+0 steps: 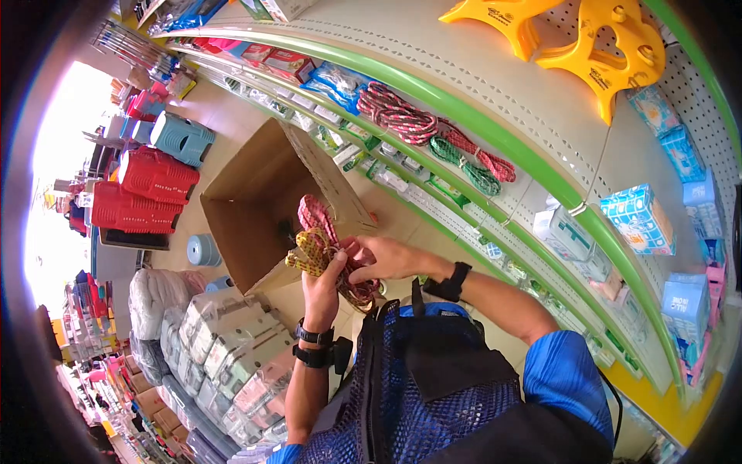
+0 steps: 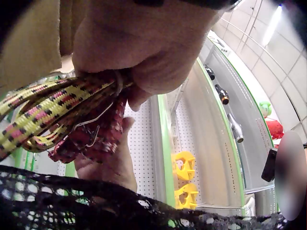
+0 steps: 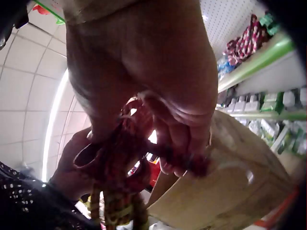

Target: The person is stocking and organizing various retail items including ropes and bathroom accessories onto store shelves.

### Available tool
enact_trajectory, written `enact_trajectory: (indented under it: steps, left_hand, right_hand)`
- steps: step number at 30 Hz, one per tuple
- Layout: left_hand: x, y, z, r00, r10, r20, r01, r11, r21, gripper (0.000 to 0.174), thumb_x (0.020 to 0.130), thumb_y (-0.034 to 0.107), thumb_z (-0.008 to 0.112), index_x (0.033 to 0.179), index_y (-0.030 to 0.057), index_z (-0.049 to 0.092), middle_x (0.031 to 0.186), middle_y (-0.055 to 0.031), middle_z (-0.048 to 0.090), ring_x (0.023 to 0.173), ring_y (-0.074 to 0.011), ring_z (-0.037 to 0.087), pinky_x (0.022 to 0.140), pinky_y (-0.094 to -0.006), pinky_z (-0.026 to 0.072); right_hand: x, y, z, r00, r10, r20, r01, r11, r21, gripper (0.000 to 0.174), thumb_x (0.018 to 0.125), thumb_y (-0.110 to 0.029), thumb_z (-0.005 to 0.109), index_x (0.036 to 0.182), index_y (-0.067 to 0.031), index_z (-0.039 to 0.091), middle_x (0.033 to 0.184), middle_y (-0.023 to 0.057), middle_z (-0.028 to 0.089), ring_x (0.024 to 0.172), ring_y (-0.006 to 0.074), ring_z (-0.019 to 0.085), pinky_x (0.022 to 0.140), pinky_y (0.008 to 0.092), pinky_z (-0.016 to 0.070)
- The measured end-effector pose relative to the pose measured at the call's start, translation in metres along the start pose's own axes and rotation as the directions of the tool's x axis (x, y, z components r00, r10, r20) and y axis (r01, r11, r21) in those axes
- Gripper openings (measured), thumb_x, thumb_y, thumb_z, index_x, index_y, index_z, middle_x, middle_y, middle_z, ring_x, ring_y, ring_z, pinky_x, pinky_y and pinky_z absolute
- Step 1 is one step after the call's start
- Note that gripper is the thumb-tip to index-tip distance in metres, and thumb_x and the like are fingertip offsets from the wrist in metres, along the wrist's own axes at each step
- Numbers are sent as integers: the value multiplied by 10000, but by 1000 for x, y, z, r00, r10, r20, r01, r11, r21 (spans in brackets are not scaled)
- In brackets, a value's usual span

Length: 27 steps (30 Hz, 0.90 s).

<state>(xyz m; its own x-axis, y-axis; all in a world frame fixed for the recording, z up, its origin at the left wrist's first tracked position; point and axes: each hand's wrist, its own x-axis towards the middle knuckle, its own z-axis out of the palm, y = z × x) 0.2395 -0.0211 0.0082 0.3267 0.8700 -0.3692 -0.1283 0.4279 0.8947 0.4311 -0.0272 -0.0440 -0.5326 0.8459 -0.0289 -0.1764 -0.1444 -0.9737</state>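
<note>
In the head view my left hand (image 1: pixel 318 300) grips a bundle of yellow patterned rope (image 1: pixel 311 251) and pink-red rope (image 1: pixel 315 215) at its middle. My right hand (image 1: pixel 390 259) comes from the other side, its curled fingers and thumb holding the red part of the bundle. Darker red-brown loops (image 1: pixel 359 294) hang between the hands. A thin wire tie (image 2: pixel 96 122) runs along the ropes in the left wrist view, near the left palm. Beyond the hands is an upright open cardboard box (image 1: pixel 328 166), partly overlapped by the rope loops.
Green-edged shelving (image 1: pixel 495 100) runs along the right, carrying red-white rope coils (image 1: pixel 394 112), a green coil (image 1: pixel 468 166) and yellow plastic stands (image 1: pixel 610 54). Red stools (image 1: pixel 158 174) and plastic-wrapped goods (image 1: pixel 232 332) stand at left. A mesh-fronted bag (image 1: pixel 433 379) covers my front.
</note>
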Motion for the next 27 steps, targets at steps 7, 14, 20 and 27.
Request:
enact_trajectory:
  steps: [7,14,20,27]
  left_hand:
    - [-5,-17,-2,999,27,28,-26,998,-49,450,1001,78,570,1418,-18,432,1408,-157,553,1291,-287,558,931,-415,571]
    - [-20,4,-7,998,-55,-7,55,996,67,469,1000,146,578,1405,-43,439,1306,-217,616,1076,-282,685,730,-333,595]
    - [-35,-7,-54,978,-9,-208,30,995,96,397,1000,170,590,1342,-9,499,1207,-177,679,967,-226,708,635,-278,545]
    - [-56,-26,-80,946,-67,-316,83,996,37,385,986,148,605,1330,6,506,1189,-153,686,933,-196,706,624,-266,530]
  right_hand:
    - [-8,20,-1,978,64,-200,-12,968,252,487,886,-32,653,1348,32,510,987,67,675,842,113,627,768,280,534]
    - [-31,20,-56,922,133,-363,61,877,477,311,861,-95,607,1147,24,622,821,48,659,688,135,644,633,267,520]
    - [-70,-38,-111,844,5,-537,71,990,120,342,886,-118,652,1206,1,625,860,28,644,702,121,658,643,269,528]
    - [-97,-35,-188,636,-137,-760,-370,810,-456,493,811,-78,685,1295,-6,624,845,29,639,707,106,586,686,273,501]
